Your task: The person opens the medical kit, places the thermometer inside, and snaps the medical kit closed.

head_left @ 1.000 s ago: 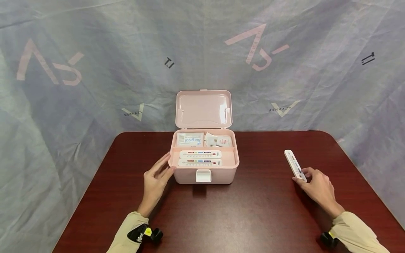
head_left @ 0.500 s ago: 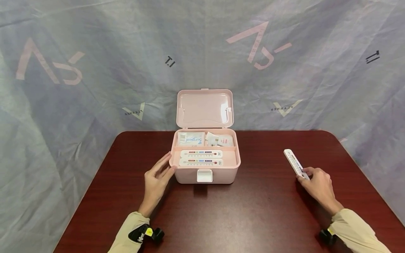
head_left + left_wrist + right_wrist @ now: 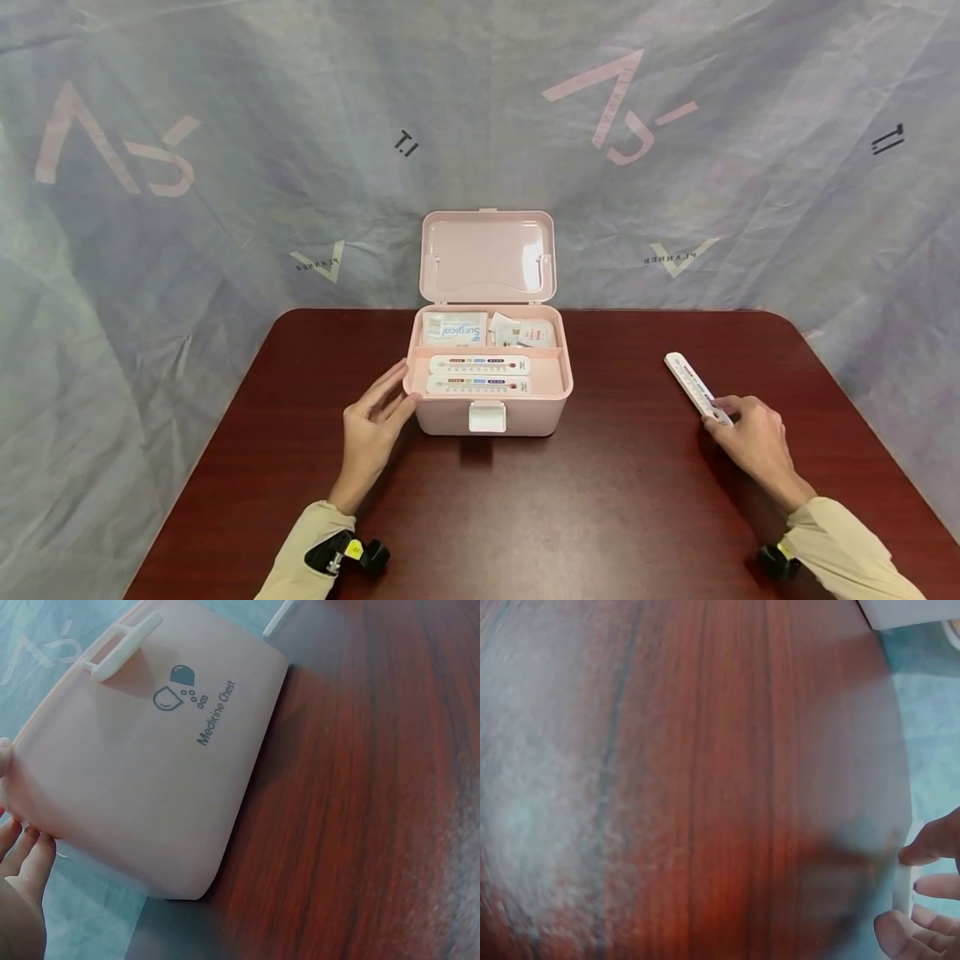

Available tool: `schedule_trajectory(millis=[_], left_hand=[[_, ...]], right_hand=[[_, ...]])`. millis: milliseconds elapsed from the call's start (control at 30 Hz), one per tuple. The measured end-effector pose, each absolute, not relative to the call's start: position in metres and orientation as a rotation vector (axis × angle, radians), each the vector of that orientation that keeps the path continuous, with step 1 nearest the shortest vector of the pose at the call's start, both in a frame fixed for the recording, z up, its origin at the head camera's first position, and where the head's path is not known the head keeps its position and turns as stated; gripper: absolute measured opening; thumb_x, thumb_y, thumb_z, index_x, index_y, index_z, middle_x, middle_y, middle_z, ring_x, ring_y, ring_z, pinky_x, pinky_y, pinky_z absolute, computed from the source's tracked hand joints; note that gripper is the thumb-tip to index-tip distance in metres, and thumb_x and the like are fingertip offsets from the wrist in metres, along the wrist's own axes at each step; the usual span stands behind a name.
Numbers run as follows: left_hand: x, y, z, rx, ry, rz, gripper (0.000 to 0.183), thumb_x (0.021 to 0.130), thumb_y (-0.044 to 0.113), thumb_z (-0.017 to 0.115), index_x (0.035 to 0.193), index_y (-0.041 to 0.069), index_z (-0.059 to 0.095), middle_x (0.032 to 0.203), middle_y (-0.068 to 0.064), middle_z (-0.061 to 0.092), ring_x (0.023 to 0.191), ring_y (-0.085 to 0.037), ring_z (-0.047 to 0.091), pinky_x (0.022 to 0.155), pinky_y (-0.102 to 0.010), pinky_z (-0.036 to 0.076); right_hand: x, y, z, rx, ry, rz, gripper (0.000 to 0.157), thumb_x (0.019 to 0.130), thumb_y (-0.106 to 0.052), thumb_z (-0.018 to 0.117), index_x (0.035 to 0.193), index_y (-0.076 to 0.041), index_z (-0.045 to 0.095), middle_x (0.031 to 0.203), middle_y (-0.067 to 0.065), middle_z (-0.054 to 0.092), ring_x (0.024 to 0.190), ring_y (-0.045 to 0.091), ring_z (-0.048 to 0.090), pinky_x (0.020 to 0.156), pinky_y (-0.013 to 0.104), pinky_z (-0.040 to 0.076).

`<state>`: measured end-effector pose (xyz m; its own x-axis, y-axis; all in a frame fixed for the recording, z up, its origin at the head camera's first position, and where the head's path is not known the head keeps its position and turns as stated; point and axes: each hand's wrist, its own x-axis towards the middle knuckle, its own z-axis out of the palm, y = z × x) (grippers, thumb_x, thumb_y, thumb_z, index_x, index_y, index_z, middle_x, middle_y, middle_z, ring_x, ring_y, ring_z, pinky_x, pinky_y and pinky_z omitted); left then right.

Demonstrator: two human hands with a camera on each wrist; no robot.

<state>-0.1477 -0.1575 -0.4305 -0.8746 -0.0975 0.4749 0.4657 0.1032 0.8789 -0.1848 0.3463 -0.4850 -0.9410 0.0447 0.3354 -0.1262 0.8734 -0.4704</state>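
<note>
A pink medicine chest (image 3: 491,415) stands with its lid (image 3: 487,258) raised and a white latch (image 3: 487,416) hanging at the front. Two white strip thermometers (image 3: 479,365) lie side by side in its front tray. My left hand (image 3: 371,433) rests on the chest's left front corner, thumb and straight fingers touching the wall near the rim. At the right of the table my right hand (image 3: 753,437) pinches the near end of another thermometer (image 3: 690,382) between thumb and fingers. Its far end points forward and left. The right wrist view catches only its edge (image 3: 902,889).
Behind the thermometers, two rear compartments hold a flat packet marked Surgical (image 3: 454,328) and several small white packets (image 3: 522,332). The dark red table (image 3: 585,517) has a grey cloth (image 3: 360,167) hanging behind it.
The thermometer in my right hand has turned slightly, its far end swinging left. My left hand keeps its place on the chest. The whole view has shifted a little.
</note>
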Motion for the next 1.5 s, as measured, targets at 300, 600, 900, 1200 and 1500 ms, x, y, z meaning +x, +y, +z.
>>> schedule_trajectory(millis=[300, 600, 900, 1200, 1500], left_hand=[[-0.148, -0.158, -0.431, -0.353, -1.993, -1.824, 0.044, 0.083, -0.005, 0.068, 0.125, -0.011, 0.055, 0.132, -0.025, 0.051, 0.124, -0.033, 0.048, 0.093, -0.048, 0.043], [-0.148, -0.159, -0.433, -0.343, -1.998, -1.827, 0.044, 0.083, -0.007, 0.068, 0.125, -0.012, 0.055, 0.132, -0.026, 0.050, 0.123, -0.034, 0.048, 0.093, -0.036, 0.046], [-0.147, -0.158, -0.432, -0.347, -1.982, -1.828, 0.044, 0.082, -0.009, 0.068, 0.124, -0.013, 0.055, 0.132, -0.028, 0.050, 0.123, -0.036, 0.048, 0.092, -0.030, 0.048], [-0.148, -0.158, -0.430, -0.363, -1.960, -1.832, 0.043, 0.082, -0.011, 0.067, 0.123, -0.014, 0.055, 0.131, -0.029, 0.050, 0.122, -0.036, 0.048, 0.091, -0.029, 0.048], [-0.158, -0.165, -0.454, -0.358, -1.944, -1.834, 0.045, 0.082, -0.006, 0.070, 0.125, -0.003, 0.059, 0.132, -0.016, 0.054, 0.122, -0.025, 0.051, 0.092, -0.038, 0.048]], right_hand=[[-0.186, 0.344, -0.482, 0.080, -2.691, 0.722, 0.025, 0.073, -0.008, 0.072, 0.094, 0.005, 0.069, 0.091, 0.025, 0.061, 0.079, 0.037, 0.056, 0.061, 0.043, 0.040], [-0.185, 0.343, -0.477, 0.124, -2.659, 0.717, 0.025, 0.071, -0.007, 0.073, 0.093, 0.004, 0.070, 0.089, 0.023, 0.062, 0.073, 0.033, 0.055, 0.058, 0.039, 0.038], [-0.183, 0.336, -0.468, 0.165, -2.646, 0.715, 0.026, 0.070, -0.007, 0.073, 0.094, 0.002, 0.071, 0.090, 0.020, 0.062, 0.068, 0.026, 0.052, 0.055, 0.036, 0.038], [-0.184, 0.333, -0.468, 0.223, -2.625, 0.695, 0.025, 0.070, -0.007, 0.074, 0.094, -0.001, 0.072, 0.089, 0.015, 0.062, 0.065, 0.019, 0.049, 0.052, 0.029, 0.036], [-0.182, 0.328, -0.466, 0.300, -2.587, 0.698, 0.023, 0.069, -0.006, 0.074, 0.093, -0.003, 0.073, 0.087, 0.010, 0.062, 0.063, 0.016, 0.048, 0.050, 0.027, 0.034]])
